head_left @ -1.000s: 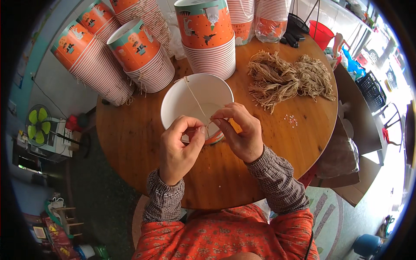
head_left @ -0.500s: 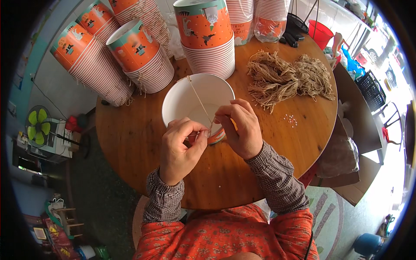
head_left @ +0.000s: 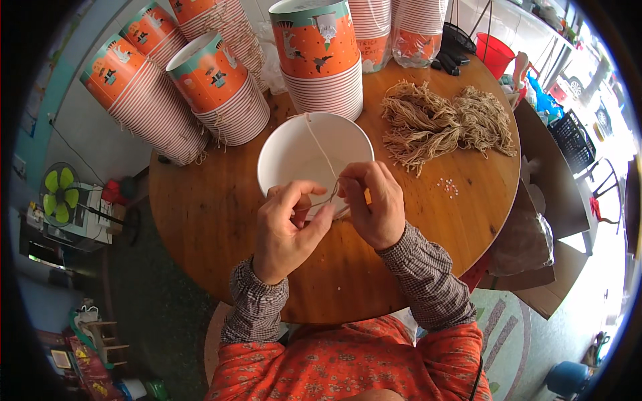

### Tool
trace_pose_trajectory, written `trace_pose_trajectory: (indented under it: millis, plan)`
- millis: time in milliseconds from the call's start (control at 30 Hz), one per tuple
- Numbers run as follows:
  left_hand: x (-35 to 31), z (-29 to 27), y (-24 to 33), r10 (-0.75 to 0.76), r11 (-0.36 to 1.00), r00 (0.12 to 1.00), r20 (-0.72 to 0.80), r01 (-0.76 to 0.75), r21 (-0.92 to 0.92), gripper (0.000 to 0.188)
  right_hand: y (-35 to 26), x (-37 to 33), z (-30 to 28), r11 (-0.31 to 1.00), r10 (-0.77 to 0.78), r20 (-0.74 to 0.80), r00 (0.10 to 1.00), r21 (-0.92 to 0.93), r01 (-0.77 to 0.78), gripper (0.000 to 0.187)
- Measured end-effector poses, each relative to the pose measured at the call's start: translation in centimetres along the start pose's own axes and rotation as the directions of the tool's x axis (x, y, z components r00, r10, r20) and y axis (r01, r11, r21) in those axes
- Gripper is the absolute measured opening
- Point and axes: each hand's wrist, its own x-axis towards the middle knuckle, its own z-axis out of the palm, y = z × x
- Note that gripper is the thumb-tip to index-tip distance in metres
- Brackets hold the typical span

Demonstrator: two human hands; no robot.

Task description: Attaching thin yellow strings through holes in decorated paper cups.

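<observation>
head view shows left hand [head_left: 287, 234] and bucket [head_left: 286, 154] shifted rightward.

The bucket [head_left: 284, 160] is plain white inside, crossed by a pale beige cord [head_left: 322, 147], and stands on a warm brown desk [head_left: 200, 220] with darker wood grain. The tall stack [head_left: 318, 63] behind shows orange with a teal top band, grey and white figures and a black bat, above fine red-and-white stripes, while the twine bundle [head_left: 451, 123] is tan. Dark-and-white checks cover the sleeves [head_left: 431, 274]; the red garment [head_left: 348, 354] carries a muted floral print.
</observation>
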Motion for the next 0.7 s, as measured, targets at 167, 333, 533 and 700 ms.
trace_pose_trajectory:
  millis: [167, 333, 533, 700]
  plan:
    - [0.2, 0.3, -1.4, 0.217, 0.974, 0.974, -0.062, -0.212, 0.076, 0.010, -1.3, -0.4, -0.3, 1.000, 0.001, 0.016, 1.000, 0.006, -0.001, 0.006]
    - [0.3, -0.6, -0.4, 0.188, 0.982, 0.973, -0.136, -0.184, 0.039, 0.010, -3.2, -0.3, -1.0, 0.881, 0.333, 0.212, 0.919, 0.277, -0.383, 0.014]
    - [1.0, -1.3, -1.0, 0.348, 0.935, 0.937, -0.035, -0.344, 0.086, 0.009, -2.2, -0.1, -0.8, 0.986, 0.107, 0.185, 0.977, 0.105, -0.128, 0.015]
    - [1.0, -1.2, -1.0, 0.305, 0.951, 0.953, -0.002, -0.304, 0.051, 0.005, -1.1, 0.8, -1.1, 0.979, -0.131, 0.118, 0.984, -0.144, 0.148, 0.011]
